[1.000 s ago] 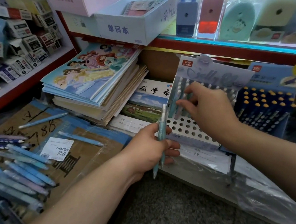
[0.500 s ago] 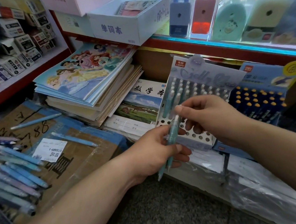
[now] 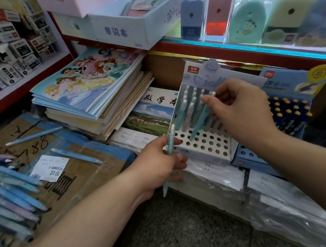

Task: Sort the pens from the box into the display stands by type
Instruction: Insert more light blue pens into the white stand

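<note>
At the far left the loose pens [image 3: 12, 197] lie in a heap, pale blue and lilac, on and beside the taped box [image 3: 81, 173], with a few single ones scattered across its top; a good many are not yet sorted, so we judge the job to be somewhere in its middle. Moving right, our left hand [image 3: 159, 163] has its fingers curled round a second pen [image 3: 169, 141], held nearly upright with its tip below the palm, just in front of the white stand [image 3: 202, 157]. That stand has its back rows filled with pens standing in their holes and its front rows bare. Over those bare holes hangs the teal pen [image 3: 199, 121], slanted, cap end up, its tip down at the perforated deck near an open hole; whether it has entered we cannot tell. Our right hand [image 3: 241, 113] pinches it near the cap between thumb and fingertips, the other fingers loosely bent. So the step in hand is seating this pen. Next we would need to bring it upright, let it drop to full depth, release, then pass the waiting pen across. Furthest right the blue stand [image 3: 296, 85] holds dark pens with yellow caps, a different type, so ours should not go there.
</note>
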A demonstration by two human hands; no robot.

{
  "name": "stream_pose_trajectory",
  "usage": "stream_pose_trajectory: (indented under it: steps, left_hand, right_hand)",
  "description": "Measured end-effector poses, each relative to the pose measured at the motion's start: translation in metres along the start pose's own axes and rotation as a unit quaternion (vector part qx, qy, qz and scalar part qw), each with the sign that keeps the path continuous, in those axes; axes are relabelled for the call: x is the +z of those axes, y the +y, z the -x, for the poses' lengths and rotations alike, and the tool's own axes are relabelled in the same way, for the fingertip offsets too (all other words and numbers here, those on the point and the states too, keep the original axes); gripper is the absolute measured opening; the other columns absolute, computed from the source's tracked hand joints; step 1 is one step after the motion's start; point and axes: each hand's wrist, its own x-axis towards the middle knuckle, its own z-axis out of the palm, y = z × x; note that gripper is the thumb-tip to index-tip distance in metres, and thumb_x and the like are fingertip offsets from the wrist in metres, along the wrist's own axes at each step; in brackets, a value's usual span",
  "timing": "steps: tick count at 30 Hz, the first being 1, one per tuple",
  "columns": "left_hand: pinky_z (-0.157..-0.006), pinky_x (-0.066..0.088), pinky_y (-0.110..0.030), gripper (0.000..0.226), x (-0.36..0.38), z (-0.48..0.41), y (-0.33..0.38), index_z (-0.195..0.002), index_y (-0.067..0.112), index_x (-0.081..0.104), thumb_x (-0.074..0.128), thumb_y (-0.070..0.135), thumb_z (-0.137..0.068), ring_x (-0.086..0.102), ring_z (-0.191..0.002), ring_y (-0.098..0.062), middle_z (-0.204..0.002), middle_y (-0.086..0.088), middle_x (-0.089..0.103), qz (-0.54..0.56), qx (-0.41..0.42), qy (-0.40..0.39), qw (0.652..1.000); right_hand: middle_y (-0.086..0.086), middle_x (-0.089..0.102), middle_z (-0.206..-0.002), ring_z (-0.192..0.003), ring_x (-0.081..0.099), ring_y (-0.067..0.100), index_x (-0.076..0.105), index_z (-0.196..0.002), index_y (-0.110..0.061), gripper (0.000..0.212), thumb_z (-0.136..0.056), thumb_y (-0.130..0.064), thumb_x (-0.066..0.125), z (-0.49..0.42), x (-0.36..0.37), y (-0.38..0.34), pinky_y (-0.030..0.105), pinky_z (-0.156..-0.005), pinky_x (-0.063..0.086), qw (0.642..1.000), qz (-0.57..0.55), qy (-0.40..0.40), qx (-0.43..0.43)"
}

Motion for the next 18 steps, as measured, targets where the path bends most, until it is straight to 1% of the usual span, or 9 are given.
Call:
stream_pose_trajectory:
  steps: [2, 5, 8, 11, 13, 15, 16, 18]
  left_hand:
    - [-0.079, 0.064, -0.041, 0.031, -0.001, 0.001, 0.001, -0.123, 0.020, 0.058, 0.062, 0.005, -0.097, 0.072, -0.099, -0.025, -0.109, -0.015, 0.072, -0.001, -0.002, -0.003, 1.000]
    - [-0.079, 0.064, -0.041, 0.029, -0.003, 0.002, 0.001, -0.123, 0.019, 0.058, 0.062, 0.005, -0.098, 0.072, -0.100, -0.026, -0.110, -0.015, 0.072, -0.003, -0.001, -0.005, 1.000]
    - [-0.082, 0.063, -0.045, 0.028, -0.002, 0.003, 0.002, -0.121, 0.019, 0.059, 0.062, 0.005, -0.097, 0.072, -0.099, -0.026, -0.109, -0.015, 0.072, -0.002, 0.000, -0.008, 1.000]
    - [-0.083, 0.062, -0.045, 0.026, -0.001, 0.005, 0.002, -0.120, 0.018, 0.060, 0.061, 0.005, -0.098, 0.073, -0.098, -0.025, -0.107, -0.014, 0.073, -0.006, 0.004, -0.012, 1.000]
    - [-0.084, 0.062, -0.047, 0.025, -0.001, 0.006, 0.003, -0.119, 0.018, 0.060, 0.060, 0.005, -0.098, 0.073, -0.098, -0.025, -0.107, -0.014, 0.073, -0.006, 0.006, -0.013, 1.000]
    - [-0.085, 0.061, -0.048, 0.024, -0.002, 0.007, 0.003, -0.118, 0.017, 0.061, 0.060, 0.004, -0.098, 0.073, -0.099, -0.027, -0.106, -0.015, 0.072, -0.005, 0.008, -0.012, 1.000]
    - [-0.085, 0.061, -0.049, 0.024, -0.002, 0.008, 0.003, -0.118, 0.017, 0.061, 0.060, 0.004, -0.098, 0.073, -0.099, -0.028, -0.107, -0.016, 0.072, -0.005, 0.010, -0.012, 1.000]
    - [-0.085, 0.061, -0.050, 0.023, -0.003, 0.008, 0.004, -0.118, 0.016, 0.060, 0.060, 0.003, -0.098, 0.072, -0.100, -0.030, -0.107, -0.018, 0.071, -0.004, 0.014, -0.012, 1.000]
  right_hand:
    - [-0.008, 0.068, -0.081, -0.074, 0.068, 0.003, 0.065, -0.088, -0.026, 0.014, -0.091, -0.037, 0.073, -0.002, 0.000, -0.002, 0.017, -0.062, 0.057, 1.000, -0.006, 0.014, -0.002]
    - [-0.012, 0.065, -0.082, -0.077, 0.064, -0.004, 0.063, -0.087, -0.027, 0.013, -0.091, -0.035, 0.073, -0.004, -0.001, -0.003, 0.006, -0.060, 0.050, 1.000, -0.006, 0.028, -0.004]
    - [-0.012, 0.065, -0.080, -0.077, 0.063, -0.006, 0.063, -0.085, -0.028, 0.014, -0.091, -0.035, 0.074, -0.003, 0.001, -0.003, 0.004, -0.059, 0.049, 1.000, 0.000, 0.025, -0.004]
    - [-0.013, 0.065, -0.080, -0.075, 0.064, -0.005, 0.065, -0.087, -0.026, 0.014, -0.090, -0.037, 0.074, -0.002, 0.005, -0.001, 0.005, -0.059, 0.049, 1.000, 0.026, 0.012, -0.012]
    - [-0.015, 0.064, -0.081, -0.074, 0.063, -0.005, 0.065, -0.092, -0.026, 0.015, -0.090, -0.037, 0.074, -0.001, 0.007, 0.000, 0.008, -0.060, 0.052, 0.999, 0.048, 0.002, -0.020]
    - [-0.015, 0.064, -0.083, -0.074, 0.063, -0.004, 0.064, -0.102, -0.024, 0.019, -0.090, -0.037, 0.073, -0.001, 0.010, 0.001, 0.014, -0.063, 0.054, 0.996, 0.081, -0.015, -0.033]
    - [-0.013, 0.066, -0.084, -0.076, 0.064, -0.001, 0.063, -0.107, -0.022, 0.023, -0.091, -0.037, 0.072, -0.001, 0.011, 0.001, 0.019, -0.066, 0.056, 0.993, 0.104, -0.021, -0.048]
    - [-0.006, 0.069, -0.087, -0.077, 0.067, 0.010, 0.064, -0.109, -0.019, 0.027, -0.092, -0.039, 0.070, -0.001, 0.014, 0.003, 0.033, -0.071, 0.060, 0.984, 0.150, -0.024, -0.090]
